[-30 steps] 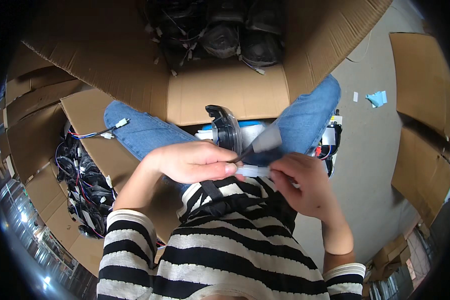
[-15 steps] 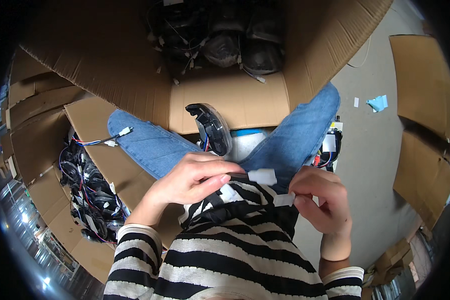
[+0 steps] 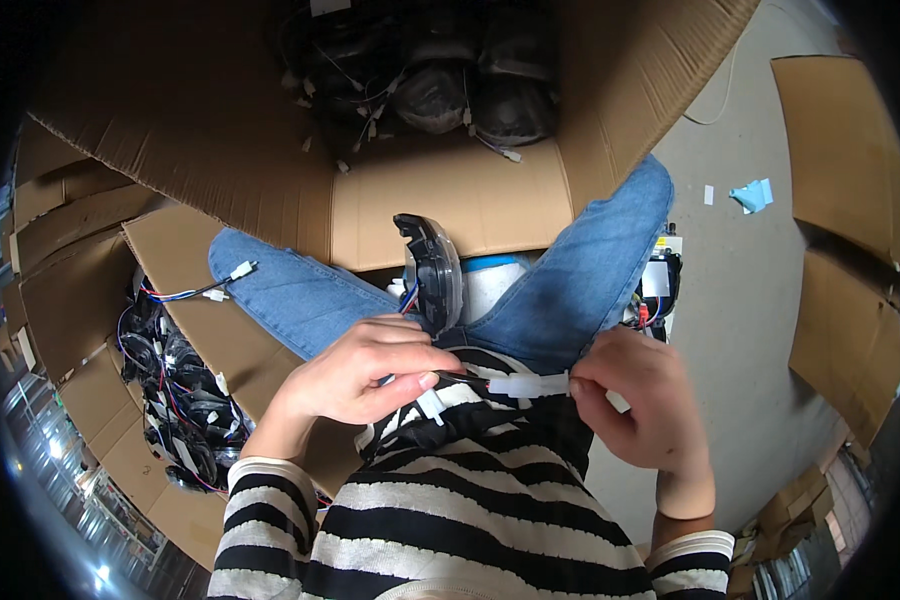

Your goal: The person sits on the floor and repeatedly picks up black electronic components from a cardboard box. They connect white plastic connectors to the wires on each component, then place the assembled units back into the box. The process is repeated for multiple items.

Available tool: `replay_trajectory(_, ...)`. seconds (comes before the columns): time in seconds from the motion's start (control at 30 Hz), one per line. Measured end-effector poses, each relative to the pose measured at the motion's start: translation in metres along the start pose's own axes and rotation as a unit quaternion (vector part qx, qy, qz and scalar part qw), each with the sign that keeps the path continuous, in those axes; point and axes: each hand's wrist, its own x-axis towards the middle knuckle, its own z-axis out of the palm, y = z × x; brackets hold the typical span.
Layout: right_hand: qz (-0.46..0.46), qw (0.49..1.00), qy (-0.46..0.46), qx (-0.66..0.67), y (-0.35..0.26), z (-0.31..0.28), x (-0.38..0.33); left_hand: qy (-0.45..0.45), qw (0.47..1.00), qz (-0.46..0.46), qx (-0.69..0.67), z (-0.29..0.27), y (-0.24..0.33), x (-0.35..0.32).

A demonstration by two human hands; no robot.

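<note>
Item: white wire connector [image 3: 526, 385], pinched by right hand [image 3: 638, 410]; left hand [image 3: 365, 372] closed on black wiring. Step: connector handling; next, likely careful alignment.

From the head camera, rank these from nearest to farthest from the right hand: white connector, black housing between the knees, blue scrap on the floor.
From the right hand:
1. White connector, at its fingertips.
2. Black housing, up-left between the knees.
3. Blue scrap, on the floor, upper right.

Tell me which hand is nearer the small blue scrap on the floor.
Right. The right hand lies below-left of the blue scrap; the left hand is farther left, beyond the lap.
</note>
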Motion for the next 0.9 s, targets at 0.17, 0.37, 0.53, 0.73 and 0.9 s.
replay_trajectory(0.17,-0.012,0.999,0.048,-0.014,0.005,0.009,-0.005,0.004,0.999,-0.015,0.033,0.002,0.004,-0.001)
replay_trajectory(0.37,-0.033,0.999,0.037,-0.007,0.004,0.010,-0.005,0.019,0.992,-0.039,0.120,0.004,0.011,-0.002)
replay_trajectory(0.53,-0.035,0.994,0.020,-0.105,-0.008,0.009,-0.009,0.064,0.965,-0.079,0.241,0.016,0.021,-0.002)
replay_trajectory(0.73,-0.029,0.999,0.012,-0.023,-0.005,0.009,-0.014,0.063,0.960,-0.103,0.253,0.020,0.028,-0.003)
replay_trajectory(0.9,-0.008,0.999,0.023,0.045,0.001,0.014,-0.015,0.021,0.985,-0.059,0.163,0.010,0.020,-0.004)
